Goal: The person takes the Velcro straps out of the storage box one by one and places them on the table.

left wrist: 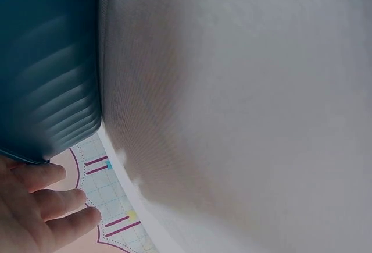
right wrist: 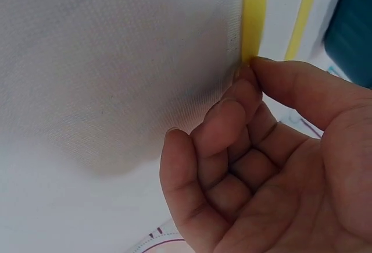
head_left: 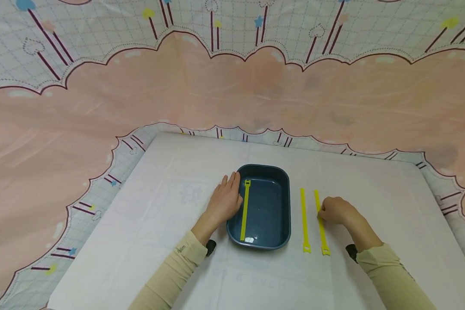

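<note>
A dark blue tray (head_left: 269,249) with rounded corners and a raised rim stands on the white table. My left hand (head_left: 224,198) rests against its left rim, fingers fairly straight; in the left wrist view the fingertips (left wrist: 61,202) show beyond the tray's ribbed wall. One yellow cable tie (head_left: 245,211) with a slotted end lies lengthwise inside the tray, along its left side. Right of the tray, my right hand (head_left: 339,211) pinches another yellow cable tie (head_left: 322,237) between thumb and forefinger, its slotted end toward me. The other fingers are curled in, as the right wrist view shows.
Between the tray and the right hand lies a third yellow cable tie (head_left: 304,219), roughly parallel to the pinched one. A white cloth covers the table (head_left: 170,172). Patterned peach and white fabric (head_left: 224,90) surrounds the table's far and side edges.
</note>
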`<control>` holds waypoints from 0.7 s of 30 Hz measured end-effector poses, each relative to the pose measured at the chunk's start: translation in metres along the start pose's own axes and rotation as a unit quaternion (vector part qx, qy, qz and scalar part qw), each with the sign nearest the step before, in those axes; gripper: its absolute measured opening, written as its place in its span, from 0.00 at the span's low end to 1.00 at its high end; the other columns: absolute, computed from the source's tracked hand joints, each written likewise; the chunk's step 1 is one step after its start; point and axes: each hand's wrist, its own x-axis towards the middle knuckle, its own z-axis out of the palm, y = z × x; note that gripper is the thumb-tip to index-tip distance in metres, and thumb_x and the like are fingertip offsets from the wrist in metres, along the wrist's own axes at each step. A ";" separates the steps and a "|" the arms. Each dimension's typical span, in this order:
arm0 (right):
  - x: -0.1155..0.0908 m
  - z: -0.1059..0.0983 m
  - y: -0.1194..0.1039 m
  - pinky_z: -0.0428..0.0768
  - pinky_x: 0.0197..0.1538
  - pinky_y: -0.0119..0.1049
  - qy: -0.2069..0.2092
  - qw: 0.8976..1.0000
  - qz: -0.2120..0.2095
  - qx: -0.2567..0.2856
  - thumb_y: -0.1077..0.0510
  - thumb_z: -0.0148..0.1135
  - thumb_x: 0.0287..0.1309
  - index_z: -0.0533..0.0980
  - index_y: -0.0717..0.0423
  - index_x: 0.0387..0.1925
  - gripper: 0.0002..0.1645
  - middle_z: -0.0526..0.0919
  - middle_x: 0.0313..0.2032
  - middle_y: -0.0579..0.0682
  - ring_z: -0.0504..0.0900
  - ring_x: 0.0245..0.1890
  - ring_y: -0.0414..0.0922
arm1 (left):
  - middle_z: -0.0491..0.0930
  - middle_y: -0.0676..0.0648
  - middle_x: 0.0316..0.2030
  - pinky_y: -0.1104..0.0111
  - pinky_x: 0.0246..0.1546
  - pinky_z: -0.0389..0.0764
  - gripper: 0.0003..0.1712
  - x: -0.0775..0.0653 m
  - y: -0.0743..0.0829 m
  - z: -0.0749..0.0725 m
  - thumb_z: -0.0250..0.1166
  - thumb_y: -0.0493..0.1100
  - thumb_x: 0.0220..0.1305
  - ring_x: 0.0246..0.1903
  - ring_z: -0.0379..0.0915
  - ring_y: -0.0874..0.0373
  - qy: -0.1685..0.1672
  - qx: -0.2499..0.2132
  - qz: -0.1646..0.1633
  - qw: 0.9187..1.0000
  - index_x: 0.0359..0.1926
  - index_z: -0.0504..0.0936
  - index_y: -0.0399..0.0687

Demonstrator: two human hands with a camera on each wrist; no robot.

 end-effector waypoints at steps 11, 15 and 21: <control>0.002 -0.011 -0.012 0.74 0.31 0.42 0.057 0.997 -0.033 -0.025 0.63 0.57 0.58 0.76 0.65 0.31 0.06 0.76 0.26 0.52 0.73 0.26 0.48 | 0.57 0.37 0.72 0.48 0.66 0.61 0.36 0.000 -0.001 0.002 0.53 0.42 0.71 0.71 0.52 0.39 0.001 0.001 -0.002 1.000 0.74 0.54 0.34; 0.000 -0.018 -0.023 0.73 0.32 0.42 0.112 0.990 -0.075 -0.041 0.64 0.58 0.58 0.75 0.64 0.30 0.05 0.74 0.25 0.52 0.71 0.26 0.47 | 0.57 0.37 0.72 0.49 0.66 0.62 0.35 0.000 -0.002 0.002 0.54 0.42 0.71 0.71 0.53 0.38 0.006 0.004 0.001 1.000 0.74 0.55 0.34; -0.001 -0.029 -0.050 0.77 0.37 0.45 0.145 0.983 -0.093 -0.058 0.63 0.58 0.58 0.77 0.65 0.36 0.08 0.77 0.31 0.55 0.74 0.29 0.49 | 0.58 0.36 0.72 0.49 0.66 0.62 0.35 -0.001 -0.002 0.002 0.54 0.43 0.71 0.70 0.53 0.38 0.008 0.005 0.003 1.000 0.73 0.55 0.34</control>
